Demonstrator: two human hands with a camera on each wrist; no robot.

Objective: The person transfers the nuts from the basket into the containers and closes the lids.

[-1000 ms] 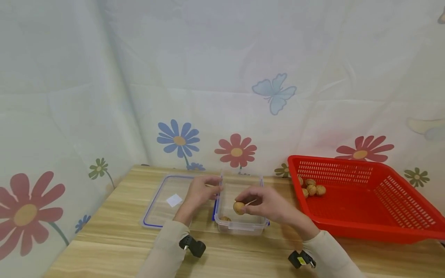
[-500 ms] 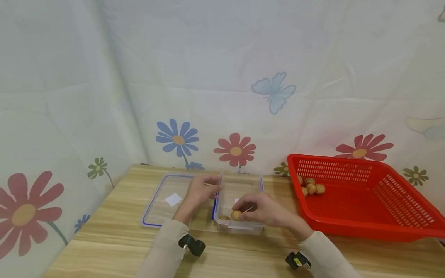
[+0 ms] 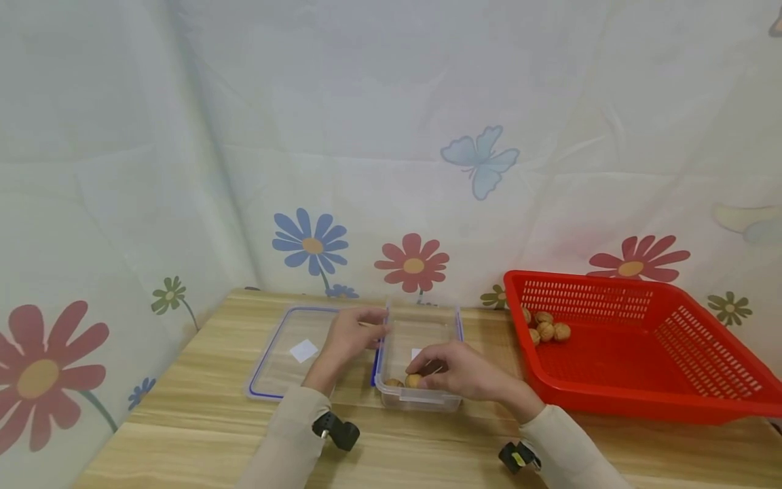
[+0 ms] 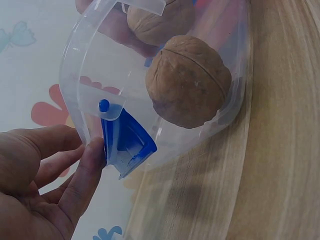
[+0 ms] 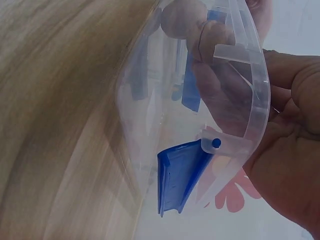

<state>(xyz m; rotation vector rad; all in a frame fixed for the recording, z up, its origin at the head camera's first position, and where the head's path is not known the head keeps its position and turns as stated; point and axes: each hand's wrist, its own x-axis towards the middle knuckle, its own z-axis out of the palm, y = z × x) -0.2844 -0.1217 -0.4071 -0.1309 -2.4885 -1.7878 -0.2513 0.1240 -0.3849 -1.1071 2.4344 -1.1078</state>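
A clear plastic food container [image 3: 421,403] with blue clips stands uncovered on the table. At its left rim my left hand [image 3: 349,337] pinches the wall between thumb and fingers, beside a hanging blue clip [image 4: 129,142] in the left wrist view. My right hand [image 3: 461,370] reaches over the right rim and holds a walnut [image 3: 413,381] low inside, near the front wall. Another walnut [image 4: 189,82] lies in the container's front left corner. Through the clear wall, the right wrist view shows the fingers around the held walnut [image 5: 214,40].
Left of the container, a clear lid [image 3: 277,360] with a blue seal and white label lies partly behind the left arm. A red plastic basket [image 3: 641,401] stands at the right, with several walnuts [image 3: 545,331] at its left end. A flowered curtain [image 3: 391,170] hangs behind the wooden table [image 3: 183,421].
My right hand has lowered the walnut from above the container down inside it, toward the front and next to the other walnut. The left hand has stayed at the left rim.
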